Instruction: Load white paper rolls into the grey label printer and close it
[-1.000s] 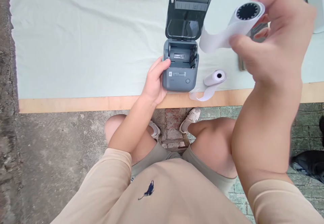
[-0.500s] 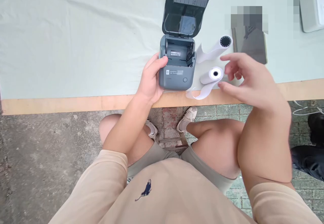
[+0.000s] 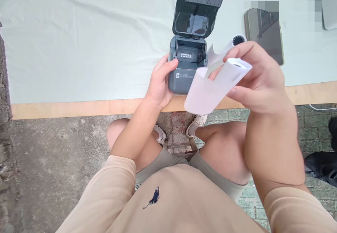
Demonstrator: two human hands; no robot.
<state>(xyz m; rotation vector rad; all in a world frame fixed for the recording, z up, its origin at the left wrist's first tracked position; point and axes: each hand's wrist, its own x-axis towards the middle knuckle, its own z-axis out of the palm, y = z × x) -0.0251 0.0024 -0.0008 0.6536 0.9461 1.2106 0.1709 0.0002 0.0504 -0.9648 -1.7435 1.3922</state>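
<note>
My left hand [image 3: 161,82] grips the left side of a dark grey label printer [image 3: 181,80], thumb on its front edge. The printer's lid [image 3: 198,12] stands swung up, and the paper bay [image 3: 188,54] inside holds no roll. Just right of it, my right hand [image 3: 260,75] is closed round a white paper roll [image 3: 234,73]. A loose strip from this roll curls down in front of the printer's lower right corner. Behind my right fingers, a second paper roll [image 3: 239,39] with a black toothed core lies on the table, partly hidden, its loose end toward the printer.
A dark phone-like slab [image 3: 265,38] lies on the pale cloth [image 3: 92,43] at the right. Part of a white device [image 3: 329,6] shows at the far right. The table's wooden edge [image 3: 79,109] runs in front of my knees. A dark shoe and trouser leg [image 3: 321,166] appear at lower right.
My right hand has closed on the nearer paper roll and lifted it off the table, tilting it toward the printer. My left hand keeps its hold on the printer. The view has shifted slightly.
</note>
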